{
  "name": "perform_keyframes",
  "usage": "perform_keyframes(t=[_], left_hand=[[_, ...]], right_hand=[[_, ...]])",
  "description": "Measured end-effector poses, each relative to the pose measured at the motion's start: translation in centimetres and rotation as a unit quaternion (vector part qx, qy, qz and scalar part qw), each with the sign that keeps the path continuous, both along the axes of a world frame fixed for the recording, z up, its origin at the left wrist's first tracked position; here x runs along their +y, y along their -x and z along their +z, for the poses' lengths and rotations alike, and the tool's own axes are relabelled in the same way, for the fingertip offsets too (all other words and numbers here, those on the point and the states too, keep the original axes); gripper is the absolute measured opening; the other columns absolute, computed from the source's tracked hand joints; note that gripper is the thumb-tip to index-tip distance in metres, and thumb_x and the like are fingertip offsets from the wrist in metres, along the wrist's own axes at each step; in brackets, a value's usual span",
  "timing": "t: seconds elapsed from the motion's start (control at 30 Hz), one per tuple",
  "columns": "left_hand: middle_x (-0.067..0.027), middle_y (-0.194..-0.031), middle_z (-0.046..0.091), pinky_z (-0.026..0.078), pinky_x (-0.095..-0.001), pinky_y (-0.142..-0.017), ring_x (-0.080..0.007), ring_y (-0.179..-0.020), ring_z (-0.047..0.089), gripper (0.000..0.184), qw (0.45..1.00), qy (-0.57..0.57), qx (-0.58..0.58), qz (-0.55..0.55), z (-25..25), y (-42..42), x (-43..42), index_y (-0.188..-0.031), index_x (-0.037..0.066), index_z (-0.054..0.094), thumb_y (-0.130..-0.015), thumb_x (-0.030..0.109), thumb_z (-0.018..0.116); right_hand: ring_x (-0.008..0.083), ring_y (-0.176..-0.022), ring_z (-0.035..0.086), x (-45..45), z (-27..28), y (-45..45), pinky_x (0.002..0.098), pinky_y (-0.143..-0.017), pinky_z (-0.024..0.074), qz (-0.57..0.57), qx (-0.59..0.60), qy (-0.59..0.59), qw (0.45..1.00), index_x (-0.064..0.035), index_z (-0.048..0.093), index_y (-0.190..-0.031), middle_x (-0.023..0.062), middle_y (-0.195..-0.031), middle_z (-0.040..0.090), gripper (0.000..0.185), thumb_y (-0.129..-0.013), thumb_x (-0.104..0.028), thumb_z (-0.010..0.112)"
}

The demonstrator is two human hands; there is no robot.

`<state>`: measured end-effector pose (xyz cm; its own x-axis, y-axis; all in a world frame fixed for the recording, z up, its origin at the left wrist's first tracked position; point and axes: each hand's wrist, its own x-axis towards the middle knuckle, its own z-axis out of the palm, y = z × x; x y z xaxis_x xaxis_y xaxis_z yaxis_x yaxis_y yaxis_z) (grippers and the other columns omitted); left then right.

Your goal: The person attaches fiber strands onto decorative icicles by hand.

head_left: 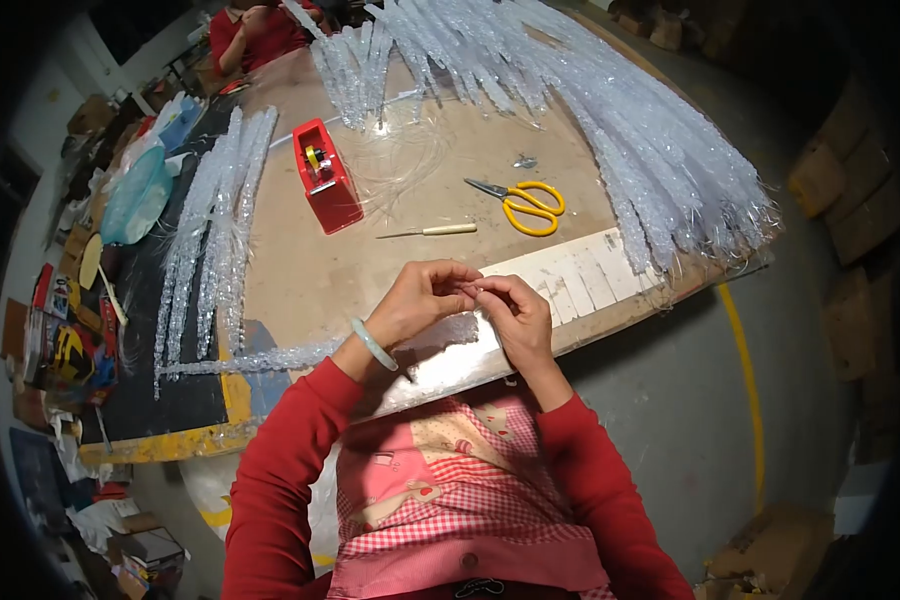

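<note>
Above a pink checked apron (460, 530), a left hand (425, 300) and a right hand (522, 318) are held fingertip to fingertip at the frame's centre; whether anything fine is pinched in either grip cannot be told. A glittering strand (280, 358) is laid lengthwise left to right, below and left of the grip, passed over by the nearer left arm. Beyond, an awl-like tool (450, 229), yellow-handled scissors (509, 192) and a red tape dispenser (332, 195) are set on the table (300, 270), with heaped strands (650, 150) spread at upper right.
</note>
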<state>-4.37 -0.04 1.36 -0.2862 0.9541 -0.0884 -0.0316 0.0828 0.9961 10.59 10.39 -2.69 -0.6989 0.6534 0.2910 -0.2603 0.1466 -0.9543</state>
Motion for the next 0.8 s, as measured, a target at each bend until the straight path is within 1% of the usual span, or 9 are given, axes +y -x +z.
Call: perform_keyframes(t=[0.17, 0.27, 0.3, 0.33, 0.43, 0.6, 0.67, 0.73, 0.8], left_hand=[[-0.0029, -0.094, 0.07, 0.053, -0.0231, -0.078, -0.0086, -0.087, 0.065, 0.024, 1.0, 0.018, 0.006, 0.016, -0.3, 0.0, -0.8, -0.107, -0.003, 0.068, -0.085, 0.004, 0.075], [-0.0007, -0.088, 0.07, 0.052, -0.0219, -0.071, -0.0074, -0.079, 0.064, 0.021, 0.994, 0.095, 0.041, 0.028, 1.1, -0.4, -0.7, -0.103, -0.002, 0.069, -0.085, 0.007, 0.076], [-0.0007, -0.083, 0.069, 0.051, -0.0217, -0.065, -0.0073, -0.074, 0.063, 0.018, 0.998, 0.052, 0.035, 0.023, -0.1, -0.1, -0.6, -0.099, 0.0, 0.068, -0.086, 0.008, 0.076], [-0.0007, -0.083, 0.069, 0.051, -0.0217, -0.065, -0.0073, -0.074, 0.063, 0.018, 0.998, 0.042, 0.038, 0.019, -0.7, 0.0, -0.4, -0.099, 0.0, 0.068, -0.086, 0.008, 0.076], [-0.0054, -0.084, 0.07, 0.054, -0.0235, -0.071, -0.0113, -0.076, 0.067, 0.015, 0.996, 0.042, -0.082, 0.011, -1.2, 0.4, -0.1, -0.098, -0.001, 0.066, -0.087, 0.005, 0.074], [-0.0057, -0.084, 0.07, 0.054, -0.024, -0.072, -0.0121, -0.077, 0.067, 0.012, 0.997, 0.041, -0.061, -0.009, -0.8, 1.1, 0.0, -0.095, -0.001, 0.067, -0.087, 0.004, 0.073], [-0.0037, -0.083, 0.069, 0.053, -0.0226, -0.071, -0.01, -0.077, 0.065, 0.007, 0.998, 0.056, 0.01, -0.012, -0.9, 1.2, 0.0, -0.092, -0.001, 0.068, -0.087, 0.002, 0.071], [-0.0013, -0.082, 0.068, 0.05, -0.0209, -0.069, -0.0078, -0.075, 0.063, 0.005, 0.999, 0.046, 0.017, -0.007, -0.9, 1.0, -0.1, -0.09, -0.001, 0.069, -0.087, 0.003, 0.07], [0.0001, -0.082, 0.067, 0.049, -0.0198, -0.067, -0.0061, -0.074, 0.061, 0.006, 0.999, 0.024, 0.029, 0.002, -0.6, 0.8, -0.2, -0.09, 0.0, 0.069, -0.087, 0.004, 0.071]], right_hand=[[0.0108, -0.076, 0.064, -0.3, 0.5, -0.5, 0.0225, -0.067, 0.0502, -0.02, -0.036, -0.051, 0.998, 0.0017, 0.068, -0.093, 0.0054, -0.085, 0.069, 0.006, -0.087, 0.001, 0.069], [0.0118, -0.074, 0.064, -0.1, 0.3, -0.4, 0.0233, -0.068, 0.0501, -0.031, -0.055, -0.109, 0.992, 0.0014, 0.068, -0.089, 0.0058, -0.083, 0.068, 0.004, -0.084, 0.001, 0.069], [0.0132, -0.073, 0.064, -0.1, 0.4, -0.4, 0.0245, -0.067, 0.0505, -0.041, -0.057, -0.142, 0.987, 0.0011, 0.069, -0.087, 0.0066, -0.082, 0.067, 0.005, -0.083, 0.003, 0.068], [0.0136, -0.074, 0.066, -0.1, 0.4, -0.4, 0.025, -0.067, 0.0509, -0.038, -0.054, -0.144, 0.987, 0.0011, 0.069, -0.088, 0.007, -0.082, 0.067, 0.007, -0.083, 0.005, 0.066], [0.0163, -0.074, 0.068, 0.0, 0.4, -0.5, 0.0274, -0.066, 0.0526, -0.004, -0.054, -0.097, 0.994, -0.0003, 0.07, -0.091, 0.0093, -0.083, 0.069, 0.011, -0.082, 0.005, 0.067], [0.013, -0.073, 0.068, 0.1, -0.3, 0.0, 0.0246, -0.064, 0.0519, 0.003, -0.051, -0.089, 0.995, -0.0022, 0.069, -0.095, 0.0074, -0.084, 0.071, 0.012, -0.083, 0.001, 0.069], [0.0121, -0.071, 0.066, 0.0, -0.2, -0.1, 0.0248, -0.063, 0.0506, -0.027, -0.083, -0.099, 0.991, -0.0029, 0.069, -0.095, 0.0065, -0.081, 0.071, 0.012, -0.083, -0.002, 0.07], [0.0141, -0.069, 0.065, 0.0, 0.0, -0.1, 0.0262, -0.063, 0.0503, -0.026, -0.085, -0.105, 0.991, -0.0021, 0.069, -0.095, 0.0076, -0.082, 0.07, 0.011, -0.084, -0.003, 0.07], [0.0172, -0.069, 0.065, 0.1, 0.0, -0.2, 0.027, -0.063, 0.0502, -0.02, -0.084, -0.178, 0.98, -0.0012, 0.07, -0.094, 0.0092, -0.082, 0.068, 0.01, -0.085, -0.004, 0.069]])
